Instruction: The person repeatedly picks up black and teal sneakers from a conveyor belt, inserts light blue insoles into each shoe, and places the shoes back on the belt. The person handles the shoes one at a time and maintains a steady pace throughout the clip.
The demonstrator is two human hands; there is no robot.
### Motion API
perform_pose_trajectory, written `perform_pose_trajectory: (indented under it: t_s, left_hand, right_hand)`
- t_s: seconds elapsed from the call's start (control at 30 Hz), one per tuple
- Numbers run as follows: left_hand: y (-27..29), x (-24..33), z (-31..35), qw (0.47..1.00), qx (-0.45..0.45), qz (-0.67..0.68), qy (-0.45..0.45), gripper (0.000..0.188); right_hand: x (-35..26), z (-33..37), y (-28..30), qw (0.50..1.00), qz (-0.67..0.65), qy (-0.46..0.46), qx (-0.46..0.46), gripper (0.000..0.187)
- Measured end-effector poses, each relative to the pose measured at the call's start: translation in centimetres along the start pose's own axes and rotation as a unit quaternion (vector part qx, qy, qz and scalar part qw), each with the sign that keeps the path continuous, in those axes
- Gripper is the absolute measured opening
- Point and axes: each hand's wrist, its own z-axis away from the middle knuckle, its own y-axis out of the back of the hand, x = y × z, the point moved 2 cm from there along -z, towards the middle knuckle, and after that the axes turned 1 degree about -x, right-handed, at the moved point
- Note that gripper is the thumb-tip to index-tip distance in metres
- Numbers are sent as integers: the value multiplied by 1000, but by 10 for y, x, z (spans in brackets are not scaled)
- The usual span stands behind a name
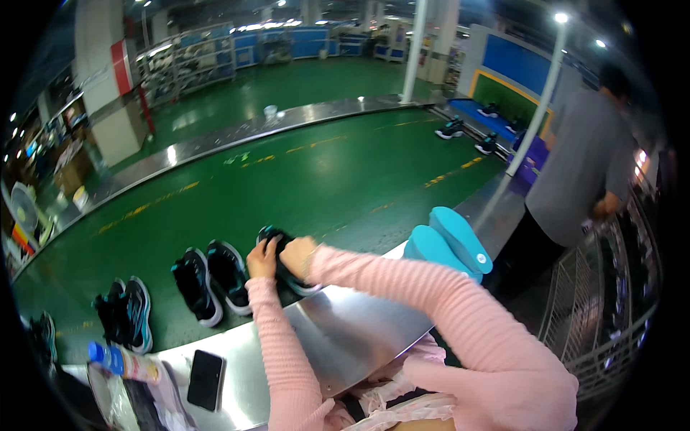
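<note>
A black sneaker with a white sole [291, 283] sits on the green conveyor belt just past the metal edge, under both my hands. My left hand [261, 260] pinches the sneaker's upper at its left side. Beside it my right hand [297, 257] is closed in a fist against the shoe's opening; what its fingers hold is hidden. Just left of them stand two more black sneakers, one close by [228, 276] and one farther left [192, 286]. Turquoise insoles [454, 241] lie piled on the metal ledge at the right of my right forearm.
On the metal ledge [244, 359] lie a black phone [206, 379] and a bottle with a blue cap [122, 361]. More sneakers [128, 312] stand along the belt [302, 172] at left. A person in grey [581, 158] stands at right near wire racks [575, 309]. A white post [537, 108] rises there.
</note>
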Motion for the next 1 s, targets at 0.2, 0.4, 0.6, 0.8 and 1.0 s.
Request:
perform_pose_trajectory:
  t_s: [0.2, 0.4, 0.6, 0.8, 1.0]
  left_hand:
    - [1, -7, 7, 997, -14, 77, 17, 26]
    - [1, -1, 11, 997, -24, 74, 30, 28]
    - [-32, -50, 33, 991, 27, 108, 70, 37]
    - [-36, -20, 30, 990, -38, 116, 75, 41]
    - [18, 56, 41, 964, 225, -131, -59, 28]
  right_hand:
    - [3, -51, -74, 961, -218, -161, -57, 23]
    - [-2, -63, -76, 947, -229, -145, -172, 45]
    - [-8, -69, -99, 954, -271, -82, -102, 31]
    - [17, -21, -68, 947, -283, -126, -82, 24]
    - [3, 109, -49, 818, -475, -37, 322, 18]
